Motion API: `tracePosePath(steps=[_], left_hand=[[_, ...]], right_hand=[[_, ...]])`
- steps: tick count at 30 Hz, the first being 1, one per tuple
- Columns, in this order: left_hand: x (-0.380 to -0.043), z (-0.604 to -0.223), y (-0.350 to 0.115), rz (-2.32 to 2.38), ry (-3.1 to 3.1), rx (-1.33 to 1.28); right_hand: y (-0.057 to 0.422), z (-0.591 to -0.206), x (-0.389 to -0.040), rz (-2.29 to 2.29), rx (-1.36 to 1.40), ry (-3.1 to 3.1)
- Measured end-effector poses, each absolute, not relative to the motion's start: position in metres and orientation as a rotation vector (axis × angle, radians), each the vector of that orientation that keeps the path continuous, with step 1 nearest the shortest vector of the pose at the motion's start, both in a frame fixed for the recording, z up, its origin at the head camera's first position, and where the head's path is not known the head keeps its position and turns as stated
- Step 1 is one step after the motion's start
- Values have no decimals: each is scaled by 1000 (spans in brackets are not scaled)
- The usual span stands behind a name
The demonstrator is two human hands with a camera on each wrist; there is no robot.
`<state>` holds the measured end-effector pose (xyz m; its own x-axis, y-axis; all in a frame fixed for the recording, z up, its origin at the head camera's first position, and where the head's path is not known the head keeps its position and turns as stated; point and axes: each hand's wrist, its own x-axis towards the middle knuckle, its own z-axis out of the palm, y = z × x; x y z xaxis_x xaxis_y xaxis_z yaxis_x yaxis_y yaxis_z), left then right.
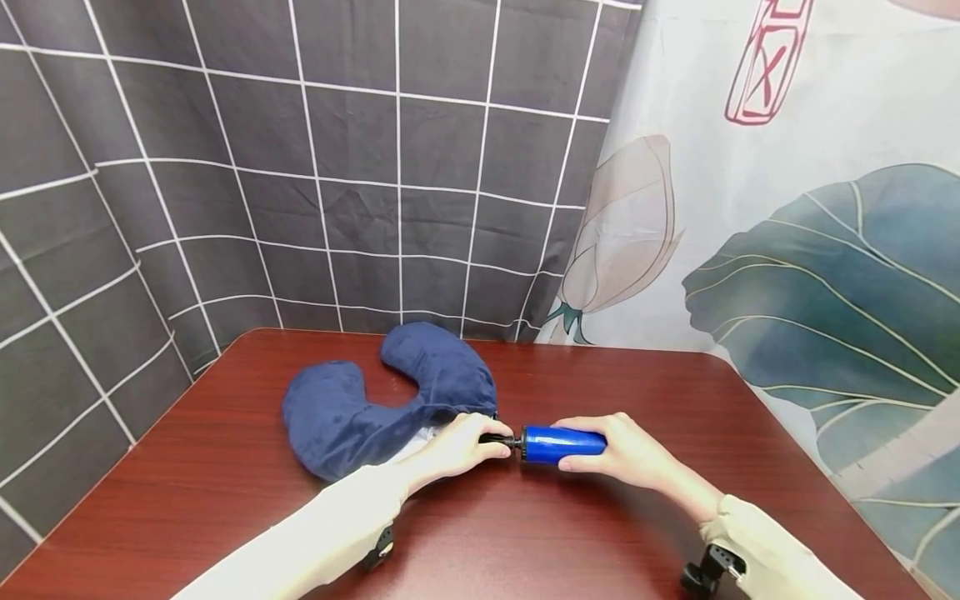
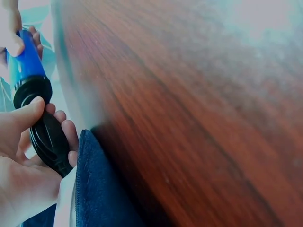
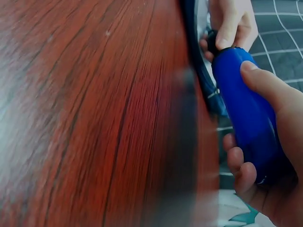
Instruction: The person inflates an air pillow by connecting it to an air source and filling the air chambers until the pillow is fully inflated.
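Observation:
A blue hand pump (image 1: 551,445) is held sideways above the table between the two hands. My left hand (image 1: 459,446) grips its black handle (image 2: 48,135), with the thumb along the top and fingers curled beneath. Round the blue barrel, my right hand (image 1: 628,450) wraps its fingers and thumb. A short dark stretch shows between handle and barrel in the head view. A navy U-shaped neck pillow (image 1: 333,429) lies just left of the pump, partly under the left forearm. Its zipped edge (image 2: 80,165) gapes, and a white inner part (image 2: 67,201) shows beside the left hand.
The reddish-brown wooden table (image 1: 465,550) has rounded far corners. A dark grey curtain with white grid lines (image 1: 360,142) hangs behind it, and a white floral curtain (image 1: 697,275) at the right. Black straps (image 1: 708,569) circle the sleeved wrists.

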<state>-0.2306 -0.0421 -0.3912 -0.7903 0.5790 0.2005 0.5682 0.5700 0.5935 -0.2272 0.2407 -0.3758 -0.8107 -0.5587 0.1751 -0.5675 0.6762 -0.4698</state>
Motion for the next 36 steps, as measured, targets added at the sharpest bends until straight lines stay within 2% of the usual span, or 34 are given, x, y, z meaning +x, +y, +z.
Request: tracePosePath(steps=[9,36], left_hand=[[-231,-394,-42,1082,2778,1028],[-230,-394,-47,1107,2768,993]], right_hand=[[241,-372,-228,727,1011,-2842],[305,-354,-224,671,1113,-2823]])
